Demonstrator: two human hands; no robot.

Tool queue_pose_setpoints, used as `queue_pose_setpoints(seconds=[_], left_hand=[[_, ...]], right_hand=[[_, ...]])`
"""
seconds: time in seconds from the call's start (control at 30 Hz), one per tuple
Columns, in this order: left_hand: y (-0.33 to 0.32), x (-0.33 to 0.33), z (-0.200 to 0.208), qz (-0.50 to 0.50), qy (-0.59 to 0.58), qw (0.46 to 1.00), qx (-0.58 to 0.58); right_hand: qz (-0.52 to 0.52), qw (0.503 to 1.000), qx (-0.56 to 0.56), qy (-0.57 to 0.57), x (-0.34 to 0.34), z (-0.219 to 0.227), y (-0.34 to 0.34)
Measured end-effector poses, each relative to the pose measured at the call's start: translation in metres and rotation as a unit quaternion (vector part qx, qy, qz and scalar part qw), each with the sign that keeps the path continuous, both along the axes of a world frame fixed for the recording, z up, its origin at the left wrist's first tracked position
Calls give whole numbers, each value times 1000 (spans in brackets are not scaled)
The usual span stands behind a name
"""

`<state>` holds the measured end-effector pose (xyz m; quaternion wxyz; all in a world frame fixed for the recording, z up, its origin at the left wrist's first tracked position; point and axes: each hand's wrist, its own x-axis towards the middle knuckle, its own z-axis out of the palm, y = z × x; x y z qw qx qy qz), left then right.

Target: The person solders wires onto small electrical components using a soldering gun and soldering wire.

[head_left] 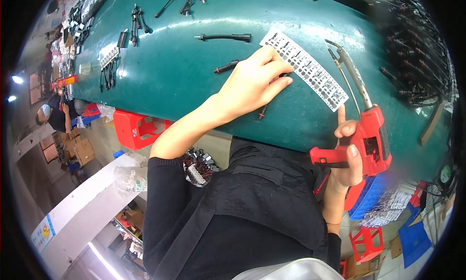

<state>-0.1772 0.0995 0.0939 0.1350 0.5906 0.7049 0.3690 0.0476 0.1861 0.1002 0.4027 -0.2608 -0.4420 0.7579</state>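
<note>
A white circuit board panel (310, 73) with rows of black marks lies slanted on the green table. My left hand (255, 81) is at its left edge, thumb and fingertips pinched on a short black cable (285, 75), mostly hidden by the fingers. Black cable ends with red rings show beside that hand, one a connector (226, 67) at its upper left. My right hand (350, 158) is closed round the handle of a red soldering gun (373, 141). Its metal tip and thin feed tube point up, beside the panel's right end. Another black cable (225, 37) lies beyond my left hand.
Black cables (417, 56) are heaped at the right. Several more cables (138, 23) and a small board with wires (109, 61) lie at the left. Red stools (138, 129) and a blue crate (367, 197) stand below the table edge. A person (58, 112) sits far left.
</note>
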Motion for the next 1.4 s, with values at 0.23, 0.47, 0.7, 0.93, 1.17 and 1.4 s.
queue_pose_setpoints(seconds=[0.23, 0.47, 0.7, 0.93, 1.17, 1.4], left_hand=[[12, 4, 20, -2, 35, 996, -85], [18, 9, 27, -1, 60, 986, -156], [18, 5, 25, -4, 54, 988, -148], [18, 2, 22, -9, 17, 991, -134], [18, 7, 26, -1, 53, 988, -144], [19, 6, 23, -9, 60, 990, -130]], right_hand=[[-2, 1000, 14, 5, 2, 0, -2], [13, 998, 28, -55, 21, 7, -28], [84, 986, 15, -140, 34, -6, -48], [76, 982, 59, -161, 35, -21, -50], [79, 980, 68, -170, 28, -12, -49], [99, 986, 56, -122, 35, -20, -49]])
